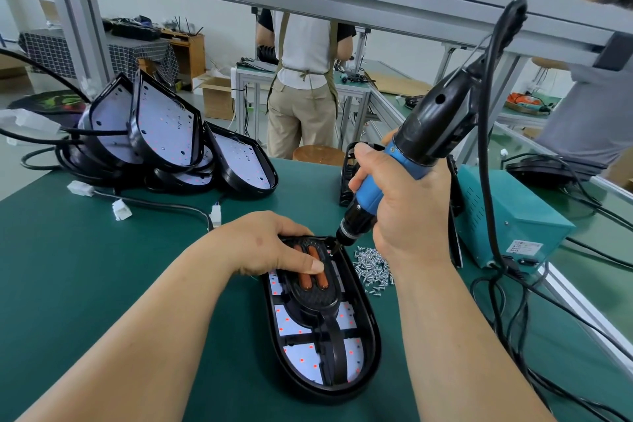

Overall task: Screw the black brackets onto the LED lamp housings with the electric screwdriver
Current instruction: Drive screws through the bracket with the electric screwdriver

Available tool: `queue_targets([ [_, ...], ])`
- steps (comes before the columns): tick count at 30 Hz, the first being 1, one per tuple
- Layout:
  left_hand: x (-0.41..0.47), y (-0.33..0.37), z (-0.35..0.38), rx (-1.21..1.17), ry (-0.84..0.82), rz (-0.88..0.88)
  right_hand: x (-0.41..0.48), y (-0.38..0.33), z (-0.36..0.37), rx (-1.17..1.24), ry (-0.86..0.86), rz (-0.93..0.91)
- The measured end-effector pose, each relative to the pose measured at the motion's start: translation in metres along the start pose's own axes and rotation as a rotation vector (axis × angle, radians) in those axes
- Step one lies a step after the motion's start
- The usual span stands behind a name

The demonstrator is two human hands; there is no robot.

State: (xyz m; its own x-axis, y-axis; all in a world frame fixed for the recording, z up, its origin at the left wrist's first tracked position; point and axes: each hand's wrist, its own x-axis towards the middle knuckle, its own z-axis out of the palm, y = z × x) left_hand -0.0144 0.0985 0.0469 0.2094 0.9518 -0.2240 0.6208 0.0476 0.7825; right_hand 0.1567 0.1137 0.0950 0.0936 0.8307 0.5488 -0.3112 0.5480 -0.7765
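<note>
on the green mat, far to the left and behind the lamp housing, other housings lean one on another in a stack. their black cables with white connectors lie on the mat between the stack and the lamp housing.

the lamp housing lies flat, open side up, in the middle of the mat, with its narrow end away from the person. the black bracket sits inside it, over the white led board.

the left hand comes from the left of the lamp housing with the forearm low over the mat. its fingers are curled over the far end of the lamp housing and the thumb lies flat on the bracket and presses it down.

the right hand is above the far right corner of the lamp housing, wrist bent, all fingers wrapped tight round the blue grip of the electric screwdriver. the tool is tilted, its top leaning to the right, and its bit touches the far right corner of the bracket.

a heap of small screws lies just beside the right edge of the lamp housing. further right stands a teal power box.
</note>
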Motion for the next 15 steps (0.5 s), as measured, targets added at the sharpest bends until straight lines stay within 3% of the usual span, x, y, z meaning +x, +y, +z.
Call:
queue_targets([
  [9,-0.003,0.003,0.000,0.015,-0.013,0.001,-0.001,-0.001,0.000,0.004,0.007,0.011],
  [15,-0.005,0.000,-0.007,0.127,0.090,-0.068,0.012,-0.013,-0.016,0.154,0.193,0.051],
])
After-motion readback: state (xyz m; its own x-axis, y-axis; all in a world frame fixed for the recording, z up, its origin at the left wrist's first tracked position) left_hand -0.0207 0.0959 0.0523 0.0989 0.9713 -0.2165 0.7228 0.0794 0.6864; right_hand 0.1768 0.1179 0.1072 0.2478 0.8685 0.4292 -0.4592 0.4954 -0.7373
